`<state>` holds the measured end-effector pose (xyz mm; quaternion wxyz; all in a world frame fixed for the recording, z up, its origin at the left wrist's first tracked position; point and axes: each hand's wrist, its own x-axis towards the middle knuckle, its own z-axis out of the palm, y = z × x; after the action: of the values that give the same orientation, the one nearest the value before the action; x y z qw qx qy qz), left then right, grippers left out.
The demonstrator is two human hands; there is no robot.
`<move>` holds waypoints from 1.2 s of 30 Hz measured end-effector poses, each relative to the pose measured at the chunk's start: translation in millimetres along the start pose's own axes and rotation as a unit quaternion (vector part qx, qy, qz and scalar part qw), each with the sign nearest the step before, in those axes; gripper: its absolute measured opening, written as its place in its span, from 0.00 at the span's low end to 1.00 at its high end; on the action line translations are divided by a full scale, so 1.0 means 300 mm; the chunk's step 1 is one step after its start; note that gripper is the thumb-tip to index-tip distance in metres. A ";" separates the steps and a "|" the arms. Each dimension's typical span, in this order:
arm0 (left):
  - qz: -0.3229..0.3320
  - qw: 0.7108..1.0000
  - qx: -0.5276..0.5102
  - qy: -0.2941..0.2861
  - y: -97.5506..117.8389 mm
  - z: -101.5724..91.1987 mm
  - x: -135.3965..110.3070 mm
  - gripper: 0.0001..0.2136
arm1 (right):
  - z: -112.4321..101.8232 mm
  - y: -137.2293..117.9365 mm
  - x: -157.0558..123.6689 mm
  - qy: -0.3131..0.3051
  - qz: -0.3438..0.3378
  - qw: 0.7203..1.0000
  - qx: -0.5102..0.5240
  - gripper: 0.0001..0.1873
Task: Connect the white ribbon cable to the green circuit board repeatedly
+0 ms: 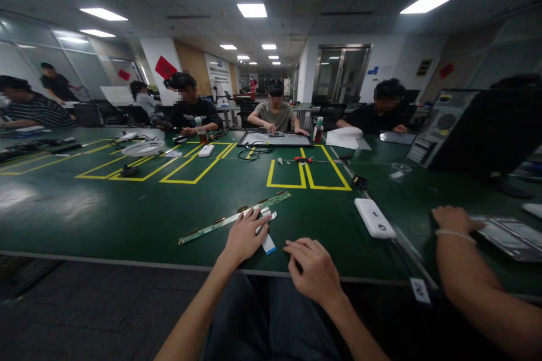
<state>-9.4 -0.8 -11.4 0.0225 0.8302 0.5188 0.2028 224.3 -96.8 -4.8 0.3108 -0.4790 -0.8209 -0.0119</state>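
Observation:
My left hand lies flat with its fingers spread on a long narrow green circuit strip that runs diagonally across the green table. Under the fingers there is also a white flat ribbon cable with a blue end. My right hand rests at the table's near edge, fingers curled down and touching the surface, holding nothing that I can see.
A white power bank lies to the right. A neighbour's arm with a wristband reaches onto the table at right. Yellow tape boxes, a cable, bottles, a small fan and several seated people are farther off.

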 end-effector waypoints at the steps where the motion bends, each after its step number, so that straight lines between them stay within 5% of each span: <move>1: -0.022 1.000 0.011 0.002 -0.028 -0.005 0.000 0.21 | 0.000 0.000 0.000 0.000 0.000 1.000 0.005 0.17; 7: -0.133 0.987 0.076 -0.053 -0.346 -0.129 -0.061 0.24 | 0.005 0.004 -0.002 -0.005 0.002 1.000 0.010 0.17; 13: -0.312 0.931 0.178 -0.064 -0.730 -0.341 -0.241 0.26 | 0.006 0.002 -0.003 0.001 0.006 1.000 0.003 0.17; 17: -0.397 0.895 0.193 -0.062 -0.898 -0.457 -0.390 0.27 | 0.016 0.009 -0.005 0.018 -0.004 1.000 0.013 0.17; 20: -0.417 0.885 0.196 -0.063 -0.997 -0.483 -0.467 0.30 | 0.024 0.014 -0.006 0.033 -0.013 0.999 0.021 0.17; 25: -0.409 0.886 0.209 -0.068 -1.068 -0.457 -0.486 0.32 | 0.023 0.011 -0.003 0.035 -0.011 0.999 0.013 0.17; 31: -0.403 0.879 0.237 0.095 -1.044 -0.433 -0.486 0.36 | 0.018 0.009 -0.003 0.031 -0.007 0.999 0.014 0.17; 36: -0.484 0.845 0.227 0.015 -1.073 -0.433 -0.489 0.36 | 0.017 0.010 -0.003 0.033 -0.009 0.999 0.012 0.17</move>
<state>-386.2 -2.7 -18.0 -0.0792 0.4525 0.8865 0.0549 224.4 -94.4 -10.2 0.3433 -0.4673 -0.8145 -0.0199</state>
